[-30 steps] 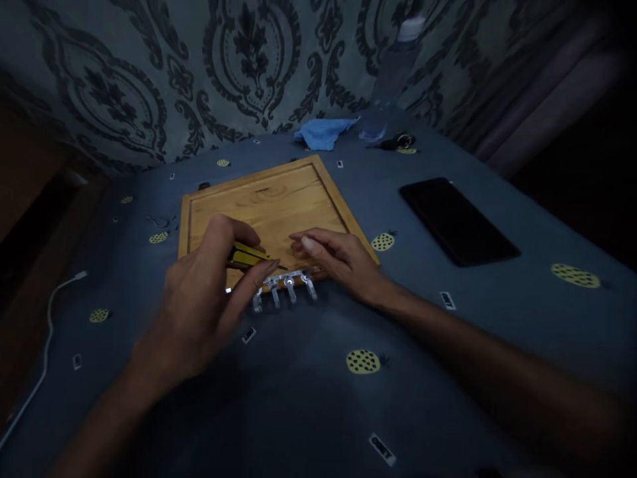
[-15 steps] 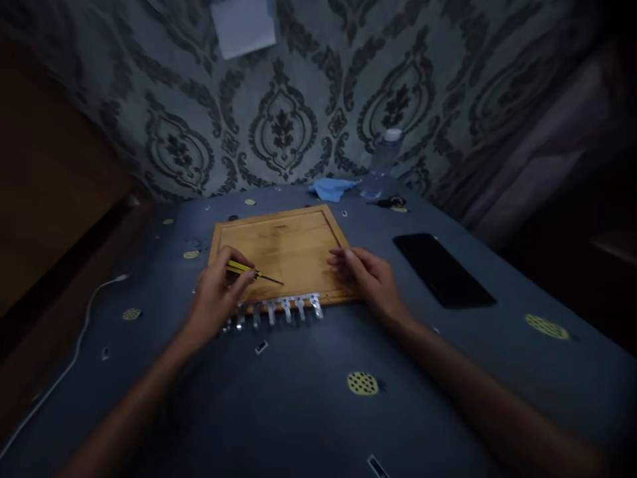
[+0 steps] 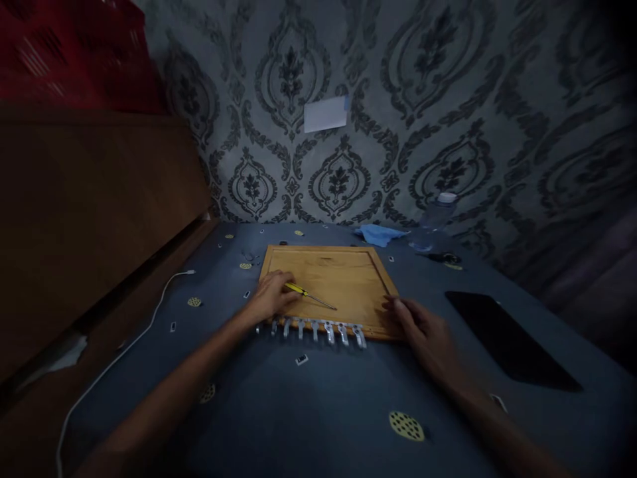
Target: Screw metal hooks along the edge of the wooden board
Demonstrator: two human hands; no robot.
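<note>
A wooden board [image 3: 343, 279] lies flat on the blue patterned cloth [image 3: 318, 411]. My left hand [image 3: 271, 299] rests on its near left corner, fingers closed round a small yellow-handled screwdriver [image 3: 309, 295] whose tip points right across the wood. My right hand [image 3: 423, 325] sits at the board's near right corner, fingers curled against the edge, with nothing visible in them. A metal strip with several hooks [image 3: 318, 328] lies along the board's near edge between my hands.
A black phone [image 3: 507, 338] lies to the right. A blue rag [image 3: 378, 234], a clear bottle [image 3: 438, 216] and a small dark object [image 3: 442, 257] stand by the patterned wall. A white cable [image 3: 124, 352] runs along the left, beside a wooden panel [image 3: 74, 219].
The view has tilted up and pulled back, showing more wall. Both hands have spread apart toward the board's near corners, uncovering more of the hook strip. The screwdriver stays in my left hand.
</note>
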